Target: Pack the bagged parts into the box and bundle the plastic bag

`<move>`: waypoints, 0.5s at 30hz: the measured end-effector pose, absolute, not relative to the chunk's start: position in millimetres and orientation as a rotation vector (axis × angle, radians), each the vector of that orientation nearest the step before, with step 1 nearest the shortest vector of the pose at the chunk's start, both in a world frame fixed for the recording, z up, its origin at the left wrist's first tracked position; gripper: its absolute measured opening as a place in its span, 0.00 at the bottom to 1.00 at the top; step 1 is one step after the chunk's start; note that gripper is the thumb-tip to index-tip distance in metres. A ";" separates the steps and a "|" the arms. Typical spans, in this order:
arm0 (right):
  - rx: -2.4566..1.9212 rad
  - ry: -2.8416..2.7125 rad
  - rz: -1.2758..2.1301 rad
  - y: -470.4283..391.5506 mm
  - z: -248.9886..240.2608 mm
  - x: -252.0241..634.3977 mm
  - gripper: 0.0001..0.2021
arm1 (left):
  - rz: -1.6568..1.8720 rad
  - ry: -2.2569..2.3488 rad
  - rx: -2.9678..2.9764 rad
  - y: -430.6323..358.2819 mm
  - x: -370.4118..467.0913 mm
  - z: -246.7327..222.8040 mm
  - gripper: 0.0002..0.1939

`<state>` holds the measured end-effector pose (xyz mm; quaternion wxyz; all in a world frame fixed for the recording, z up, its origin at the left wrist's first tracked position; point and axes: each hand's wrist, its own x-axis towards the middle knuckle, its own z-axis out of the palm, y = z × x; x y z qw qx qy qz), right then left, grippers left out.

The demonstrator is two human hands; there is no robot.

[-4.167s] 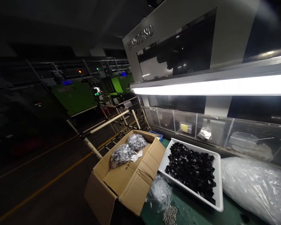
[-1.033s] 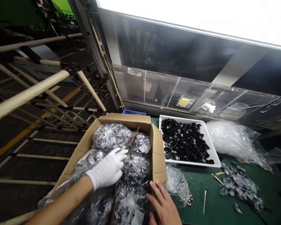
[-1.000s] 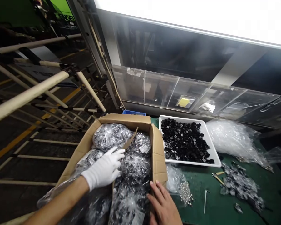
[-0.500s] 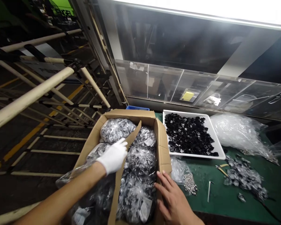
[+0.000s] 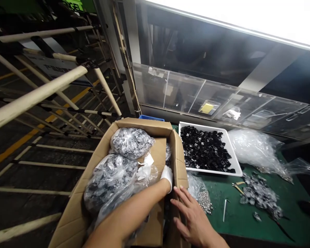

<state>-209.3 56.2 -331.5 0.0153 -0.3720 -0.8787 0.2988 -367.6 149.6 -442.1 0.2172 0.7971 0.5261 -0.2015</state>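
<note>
Gloved left hand point(image 5: 166, 174) now deep beside cardboard divider point(image 5: 157, 151), grip hidden; right hand point(image 5: 193, 217) flat, empty.

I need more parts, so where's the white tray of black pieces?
The white tray sits on the green table, right of the cardboard box, left of the clear plastic bag.

Left hand point(image 5: 167, 175): white knit glove, only its cuff end shows near bottom centre of the frame, rest hidden behind a cardboard sheet. Left forearm point(image 5: 130, 215) bare, no sleeve, no watch or band visible. Right hand point(image 5: 193, 217): no glove, fingers bare, no rings seen. Right wrist cut off by the bottom edge, no sleeve in view.
</note>
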 end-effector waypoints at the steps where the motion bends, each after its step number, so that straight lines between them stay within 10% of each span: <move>1: -1.169 -2.734 0.945 57.3 -329.9 -209.3 0.30 | -0.581 1.425 2.231 150.2 -368.6 -441.9 0.39; 15: -1.195 -2.696 1.037 64.4 -323.8 -205.9 0.30 | -0.609 1.261 2.333 140.0 -410.8 -400.2 0.28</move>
